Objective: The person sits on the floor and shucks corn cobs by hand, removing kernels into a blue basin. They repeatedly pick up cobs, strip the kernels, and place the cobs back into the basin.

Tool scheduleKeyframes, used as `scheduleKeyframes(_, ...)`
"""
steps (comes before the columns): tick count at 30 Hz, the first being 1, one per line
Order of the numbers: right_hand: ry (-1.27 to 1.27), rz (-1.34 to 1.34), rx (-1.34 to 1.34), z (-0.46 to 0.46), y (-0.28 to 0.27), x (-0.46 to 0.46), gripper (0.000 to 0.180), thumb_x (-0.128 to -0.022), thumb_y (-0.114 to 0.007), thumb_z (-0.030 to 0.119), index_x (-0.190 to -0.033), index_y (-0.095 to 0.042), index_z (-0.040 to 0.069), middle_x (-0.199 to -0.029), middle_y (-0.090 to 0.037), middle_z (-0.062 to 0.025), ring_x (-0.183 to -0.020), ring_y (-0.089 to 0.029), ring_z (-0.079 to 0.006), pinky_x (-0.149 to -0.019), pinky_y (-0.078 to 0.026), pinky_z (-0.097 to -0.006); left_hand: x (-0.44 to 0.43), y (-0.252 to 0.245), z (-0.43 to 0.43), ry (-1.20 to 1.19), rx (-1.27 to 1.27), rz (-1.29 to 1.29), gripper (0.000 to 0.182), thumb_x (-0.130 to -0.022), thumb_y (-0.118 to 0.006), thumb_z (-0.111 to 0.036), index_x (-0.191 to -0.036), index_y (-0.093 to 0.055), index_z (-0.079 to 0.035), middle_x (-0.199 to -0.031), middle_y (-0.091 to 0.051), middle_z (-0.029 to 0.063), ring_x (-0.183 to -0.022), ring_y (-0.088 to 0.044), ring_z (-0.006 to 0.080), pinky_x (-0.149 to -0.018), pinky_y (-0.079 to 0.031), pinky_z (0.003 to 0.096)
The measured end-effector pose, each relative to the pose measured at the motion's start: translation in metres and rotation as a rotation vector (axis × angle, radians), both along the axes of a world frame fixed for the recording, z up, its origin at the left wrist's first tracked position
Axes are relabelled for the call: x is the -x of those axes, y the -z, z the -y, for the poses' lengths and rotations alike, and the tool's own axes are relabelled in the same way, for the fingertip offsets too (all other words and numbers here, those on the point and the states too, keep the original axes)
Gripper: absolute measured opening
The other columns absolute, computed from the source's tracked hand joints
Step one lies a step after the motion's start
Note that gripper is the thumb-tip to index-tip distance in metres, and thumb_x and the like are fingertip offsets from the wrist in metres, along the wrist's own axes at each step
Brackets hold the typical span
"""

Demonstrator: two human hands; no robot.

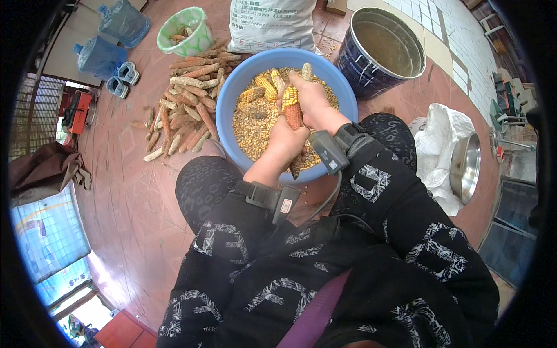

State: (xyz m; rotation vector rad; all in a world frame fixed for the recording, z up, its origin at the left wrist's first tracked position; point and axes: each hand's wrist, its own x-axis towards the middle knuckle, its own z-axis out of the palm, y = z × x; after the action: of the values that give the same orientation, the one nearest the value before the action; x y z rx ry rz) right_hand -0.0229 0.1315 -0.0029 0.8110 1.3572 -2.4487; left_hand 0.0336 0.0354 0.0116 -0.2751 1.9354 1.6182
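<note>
My left hand (285, 139) grips the lower part of an ear of corn (292, 108). Yellow kernels cover the ear's upper end, and its reddish middle is bare. My right hand (314, 96) closes against the kernel-covered end, thumb pointing up; its fingers are mostly hidden. A pale cob (307, 71) sticks out behind the right hand, and whether that hand holds it I cannot tell. Both hands are over a blue plastic basin (223, 102) holding loose corn kernels (256, 137). Several ears with kernels, one of them a yellow ear (266, 88), lie on the grains at the far side.
A pile of stripped corncobs (187, 104) lies left of the basin. Behind it stand a green-and-white lined bin (182, 32) and a printed woven sack (272, 26). A dark bucket (370, 65) stands at the back right. A white sack (439, 148) and steel bowl (468, 167) lie right.
</note>
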Motion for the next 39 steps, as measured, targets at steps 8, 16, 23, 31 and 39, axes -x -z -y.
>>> scheduleKeyframes(8, -0.208, 0.121, 0.161, -0.014, 0.006, 0.005, 0.025, -0.093, -0.050, 0.025, -0.099, -0.053, 0.002, -0.075, -0.061, -0.0122, -0.069, -0.061, -0.0217, -0.065, -0.051, -0.0358, -0.001, 0.009, 0.014, 0.048, -0.040, 0.033, 0.026, -0.080, -0.060, -0.010, -0.099, -0.046, 0.001, -0.064, -0.051, 0.0047, -0.045, -0.050, 0.0123, -0.037, -0.043, 0.0281)
scheduleKeyframes(16, -0.107, 0.033, -0.176, -0.001, 0.021, 0.003, 0.019, -0.090, -0.056, 0.019, -0.099, -0.059, 0.002, -0.087, -0.061, -0.0083, -0.078, -0.058, -0.0195, -0.072, -0.047, -0.0351, -0.003, 0.015, 0.008, 0.176, 0.531, -0.147, 0.042, -0.076, -0.065, -0.016, -0.109, -0.050, 0.006, -0.102, -0.061, 0.0274, -0.101, -0.058, 0.0405, -0.087, -0.045, 0.0424)
scheduleKeyframes(23, -0.056, 0.030, -0.236, -0.002, 0.031, 0.005, 0.019, -0.086, -0.058, 0.014, -0.097, -0.058, -0.003, -0.082, -0.059, -0.0090, -0.072, -0.058, -0.0198, -0.065, -0.047, -0.0349, -0.001, 0.009, 0.003, 0.206, 0.515, -0.166, 0.042, -0.077, -0.061, -0.015, -0.111, -0.048, 0.005, -0.103, -0.060, 0.0274, -0.100, -0.059, 0.0385, -0.087, -0.046, 0.0419)
scheduleKeyframes(31, -0.188, 0.016, 0.221, -0.017, 0.018, 0.010, 0.020, -0.086, -0.054, 0.014, -0.094, -0.055, -0.005, -0.085, -0.061, -0.0172, -0.078, -0.062, -0.0272, -0.070, -0.051, -0.0412, 0.005, 0.012, 0.023, 0.075, -0.157, 0.081, 0.033, -0.081, -0.063, -0.023, -0.101, -0.052, 0.000, -0.080, -0.059, 0.0104, -0.064, -0.060, 0.0221, -0.054, -0.049, 0.0332)
scheduleKeyframes(39, -0.343, 0.013, 0.335, -0.030, 0.004, 0.016, 0.020, -0.087, -0.053, 0.015, -0.098, -0.055, -0.002, -0.087, -0.063, -0.0156, -0.082, -0.063, -0.0274, -0.077, -0.052, -0.0407, 0.003, 0.001, 0.032, 0.091, -0.753, 0.385, 0.015, -0.087, -0.057, -0.016, -0.091, -0.045, -0.007, -0.064, -0.048, 0.0029, -0.043, -0.047, 0.0124, -0.036, -0.041, 0.0281)
